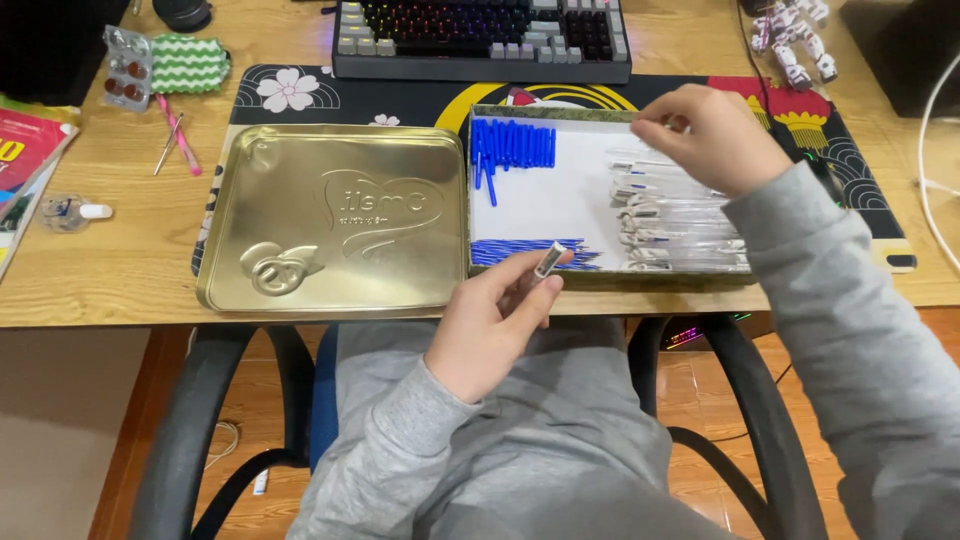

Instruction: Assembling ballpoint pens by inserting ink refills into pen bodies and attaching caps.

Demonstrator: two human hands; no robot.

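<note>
My left hand (pixel 495 320) holds a clear pen barrel (pixel 545 264) with a silver tip just in front of the desk edge. My right hand (pixel 715 135) reaches over the far right part of a shallow tin box (pixel 560 112) lined with white paper, its fingers pinched at the top of a pile of clear pen barrels (pixel 675 215). Whether those fingers hold a piece I cannot tell. Blue pen caps (pixel 512 143) lie in a row at the box's far left, and blue refills (pixel 525 250) lie along its near edge.
The gold tin lid (pixel 335 220) lies left of the box on a dark patterned desk mat (pixel 300 90). A keyboard (pixel 480 38) stands behind. Pill blisters (pixel 127 65), a green-white pouch (pixel 188 62), books (pixel 25 150) and a toy figure (pixel 795 35) sit around.
</note>
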